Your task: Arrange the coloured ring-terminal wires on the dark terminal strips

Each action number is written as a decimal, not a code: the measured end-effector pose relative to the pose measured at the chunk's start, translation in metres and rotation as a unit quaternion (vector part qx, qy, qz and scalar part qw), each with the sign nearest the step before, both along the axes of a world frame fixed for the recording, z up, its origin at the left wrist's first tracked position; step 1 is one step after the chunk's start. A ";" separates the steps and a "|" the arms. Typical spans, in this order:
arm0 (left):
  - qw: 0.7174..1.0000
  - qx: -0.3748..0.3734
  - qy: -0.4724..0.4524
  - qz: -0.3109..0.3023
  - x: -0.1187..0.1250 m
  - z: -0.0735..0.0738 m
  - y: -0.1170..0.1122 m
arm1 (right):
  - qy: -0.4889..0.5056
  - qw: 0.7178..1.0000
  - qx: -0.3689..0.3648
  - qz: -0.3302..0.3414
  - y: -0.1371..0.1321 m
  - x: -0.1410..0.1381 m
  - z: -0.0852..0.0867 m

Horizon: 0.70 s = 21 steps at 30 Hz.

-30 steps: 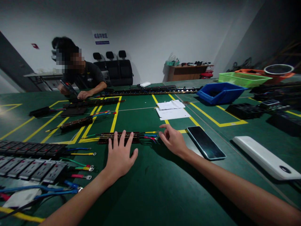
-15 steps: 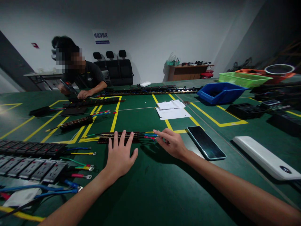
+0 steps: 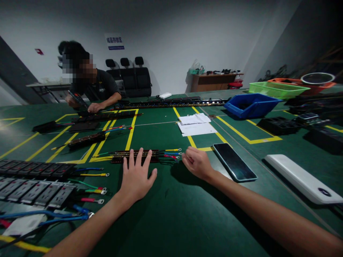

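Note:
A dark strip with copper bars [image 3: 134,156] lies on the green table [image 3: 171,214] in front of me. Coloured wires with ring ends [image 3: 171,154] fan out from its right end. My left hand [image 3: 136,176] lies flat, fingers spread, with the fingertips on the strip's near edge. My right hand [image 3: 197,163] rests just right of the wire ends with its fingers curled into a loose fist. I see nothing in it, and the wire ends lie free beside its knuckles.
A phone [image 3: 234,161] and a white power strip [image 3: 302,178] lie to the right. Black socket strips [image 3: 34,180] with loose wires sit at the left. Papers [image 3: 197,125], a blue bin [image 3: 250,104] and a seated person [image 3: 91,87] are farther back.
My right hand reached left to the wire ends with its fingers out, then drew back a little and curled shut. My left hand has not moved.

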<state>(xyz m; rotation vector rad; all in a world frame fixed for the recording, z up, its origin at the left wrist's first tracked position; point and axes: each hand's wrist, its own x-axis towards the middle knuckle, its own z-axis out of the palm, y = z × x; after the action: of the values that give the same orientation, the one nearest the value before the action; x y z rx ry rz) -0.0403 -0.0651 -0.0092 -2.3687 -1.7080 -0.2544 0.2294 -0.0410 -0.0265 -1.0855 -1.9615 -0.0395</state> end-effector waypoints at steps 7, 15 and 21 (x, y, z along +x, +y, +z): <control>1.000 0.014 -0.005 -0.009 -0.002 -0.003 0.000 | 0.001 0.994 -0.088 -0.063 -0.002 -0.002 0.009; 1.000 0.013 -0.001 -0.003 0.002 0.003 -0.002 | 0.016 0.992 -0.102 -0.071 0.000 -0.002 0.008; 1.000 0.017 0.000 -0.006 0.001 0.001 -0.002 | 0.010 0.996 -0.076 -0.036 -0.002 -0.002 0.007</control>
<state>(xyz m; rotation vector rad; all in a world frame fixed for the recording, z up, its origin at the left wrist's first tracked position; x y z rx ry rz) -0.0395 -0.0669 -0.0085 -2.3568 -1.6764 -0.2835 0.2271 -0.0427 -0.0190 -1.2502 -1.9321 0.0841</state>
